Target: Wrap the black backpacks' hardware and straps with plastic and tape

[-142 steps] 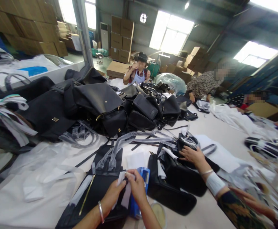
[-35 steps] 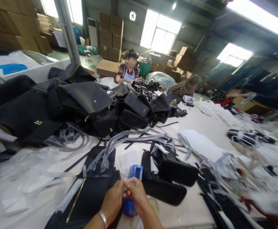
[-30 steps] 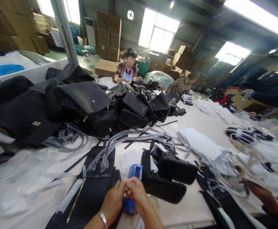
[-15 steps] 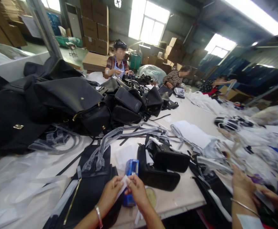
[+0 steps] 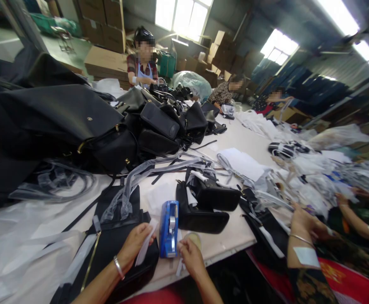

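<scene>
My left hand (image 5: 138, 240) holds a folded white paper strip (image 5: 145, 247) between thumb and fingers, above a black bag (image 5: 121, 240) with a gold zipper. To its right stands a blue tape dispenser (image 5: 164, 232) with a roll of clear tape in it. My right hand (image 5: 189, 255) is closed in a pinch beside the dispenser's lower right side; what its fingertips hold, if anything, is too small to tell. A yellowish round disc (image 5: 194, 239) lies partly hidden behind this hand. White strips (image 5: 180, 267) hang at the table edge below it.
Black bags (image 5: 61, 114) are heaped at the left and back. Smaller black bags (image 5: 203, 221) lie right of the dispenser. Clear plastic strips (image 5: 134, 181) cross the table (image 5: 238, 242). A co-worker's arm (image 5: 301, 236) reaches in at the right; other people sit farther back.
My hands were together over the dispenser with the white paper strip between them. Now they are apart, the strip stays in my left hand, and the dispenser shows between them. The view has shifted.
</scene>
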Demonstrator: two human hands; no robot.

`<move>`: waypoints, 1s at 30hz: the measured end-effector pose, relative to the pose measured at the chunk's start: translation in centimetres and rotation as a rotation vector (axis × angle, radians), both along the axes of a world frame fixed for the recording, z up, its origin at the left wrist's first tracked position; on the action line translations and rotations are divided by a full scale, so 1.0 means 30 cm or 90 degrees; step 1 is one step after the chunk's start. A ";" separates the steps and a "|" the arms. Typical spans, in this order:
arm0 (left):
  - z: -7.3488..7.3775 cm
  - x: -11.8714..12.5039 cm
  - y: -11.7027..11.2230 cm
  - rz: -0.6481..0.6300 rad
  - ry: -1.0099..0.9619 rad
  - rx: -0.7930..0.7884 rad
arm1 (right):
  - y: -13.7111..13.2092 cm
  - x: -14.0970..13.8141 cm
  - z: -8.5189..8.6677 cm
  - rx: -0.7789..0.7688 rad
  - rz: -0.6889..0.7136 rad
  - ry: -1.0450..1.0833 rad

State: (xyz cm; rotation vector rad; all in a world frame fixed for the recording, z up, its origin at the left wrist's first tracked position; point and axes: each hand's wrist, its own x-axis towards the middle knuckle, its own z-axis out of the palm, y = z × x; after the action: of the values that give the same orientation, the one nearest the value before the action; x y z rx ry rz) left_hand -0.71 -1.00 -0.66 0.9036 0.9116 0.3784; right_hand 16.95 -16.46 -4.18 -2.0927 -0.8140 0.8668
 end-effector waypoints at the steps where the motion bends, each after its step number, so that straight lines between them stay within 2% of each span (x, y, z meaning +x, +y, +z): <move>1: -0.001 -0.003 -0.002 -0.005 -0.002 -0.003 | -0.008 -0.015 -0.013 -0.005 -0.002 0.001; 7: 0.002 -0.004 -0.009 -0.011 -0.019 -0.022 | 0.019 -0.080 -0.029 0.005 -0.042 0.008; 14: 0.011 -0.006 -0.011 -0.005 -0.027 -0.031 | -0.008 -0.129 0.040 0.041 -0.047 -0.019; 17: 0.008 -0.006 -0.010 -0.006 -0.027 -0.032 | -0.043 -0.167 0.054 0.039 -0.088 0.096; 20: 0.002 -0.005 -0.011 -0.014 -0.031 -0.034 | -0.072 -0.188 0.027 0.002 -0.160 0.278; 22: 0.000 -0.003 -0.011 -0.017 -0.033 -0.031 | -0.085 -0.192 -0.003 -0.011 -0.196 0.336; 26: -0.007 -0.003 -0.008 -0.023 -0.036 -0.034 | -0.095 -0.195 -0.049 -0.017 -0.230 0.367; 30: -0.023 -0.005 -0.009 -0.026 -0.036 -0.033 | -0.083 -0.195 -0.069 -0.022 -0.220 0.372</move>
State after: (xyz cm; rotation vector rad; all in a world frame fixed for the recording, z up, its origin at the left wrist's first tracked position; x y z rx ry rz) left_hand -0.87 -1.27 -1.35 0.8584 0.8458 0.3419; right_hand 11.12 -18.96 -6.24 -1.7824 -0.1262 1.2087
